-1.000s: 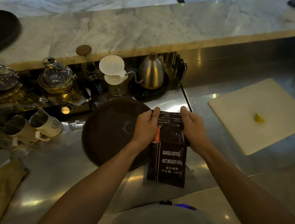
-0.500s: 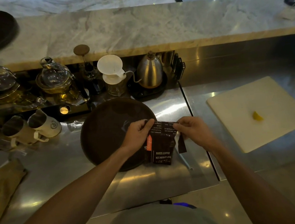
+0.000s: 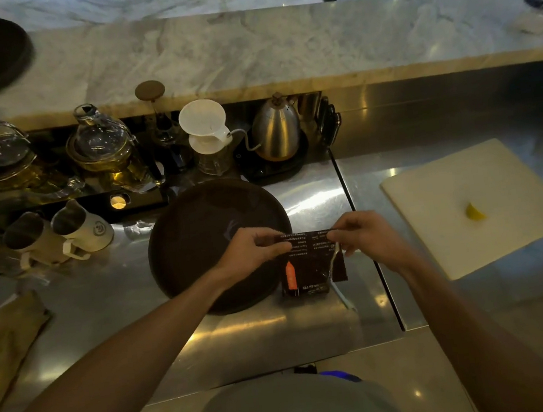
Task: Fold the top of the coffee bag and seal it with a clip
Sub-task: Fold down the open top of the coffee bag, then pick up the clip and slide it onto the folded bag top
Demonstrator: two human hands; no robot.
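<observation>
The dark coffee bag [image 3: 311,266], printed with white text and an orange mark, stands on the steel counter beside a round tray. Its top part is folded over toward me, so the back print faces up. My left hand [image 3: 251,251] pinches the folded top edge at the left corner. My right hand [image 3: 366,233] pinches the same edge at the right corner. A thin pale strip [image 3: 337,276] hangs from under my right hand across the bag down to the counter. I cannot tell whether this strip is the clip.
A dark round tray [image 3: 200,248] lies just left of the bag. A white cutting board [image 3: 469,209] with a lemon wedge [image 3: 474,211] sits at the right. Behind stand a steel kettle [image 3: 276,130], a white dripper [image 3: 203,125], glass teapots and cups [image 3: 78,229]. A folded cloth [image 3: 3,345] lies at far left.
The bag's top has been folded down toward me and the bag now looks much shorter. Both hands moved from its sides to the corners of the folded edge.
</observation>
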